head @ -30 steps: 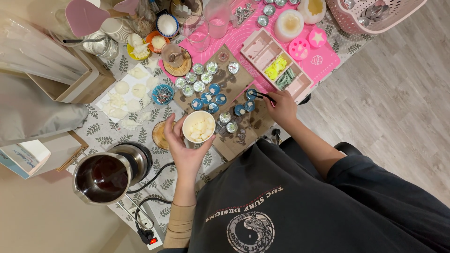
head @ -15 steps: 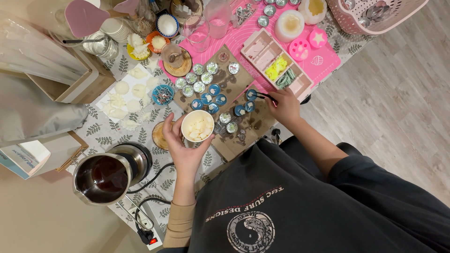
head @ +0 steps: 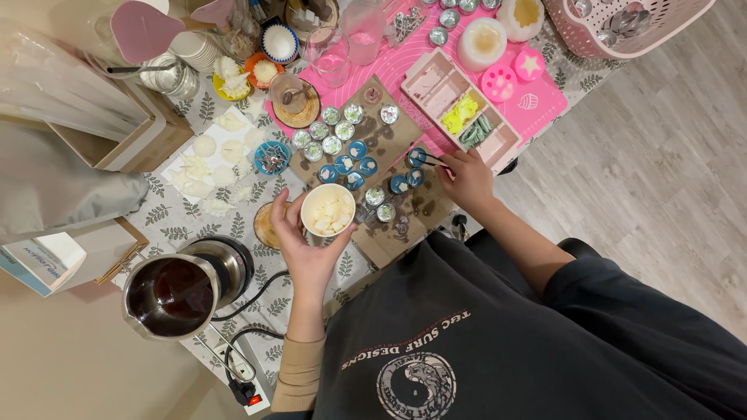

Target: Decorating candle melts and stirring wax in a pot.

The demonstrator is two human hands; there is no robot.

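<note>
My left hand (head: 303, 245) grips a white paper cup (head: 327, 210) filled with pale wax pieces, held just above the leaf-patterned cloth. My right hand (head: 467, 177) holds thin black tweezers (head: 433, 160), whose tips rest at a small blue tealight cup (head: 417, 157) on the wooden board (head: 389, 136). Several more blue and silver tealight cups (head: 342, 144) stand in rows on that board between my two hands.
A metal melting pot (head: 173, 294) with dark liquid sits at lower left, its cord running to a power strip (head: 247, 387). A pink compartment tray (head: 463, 105), pink mat (head: 537, 105), glass jug (head: 359, 27), white wax shapes (head: 210, 167) and a pink basket (head: 622, 23) crowd the table.
The tweezers and my right hand have shifted slightly at the blue cup. The cup of wax pieces in my left hand has edged a little toward me.
</note>
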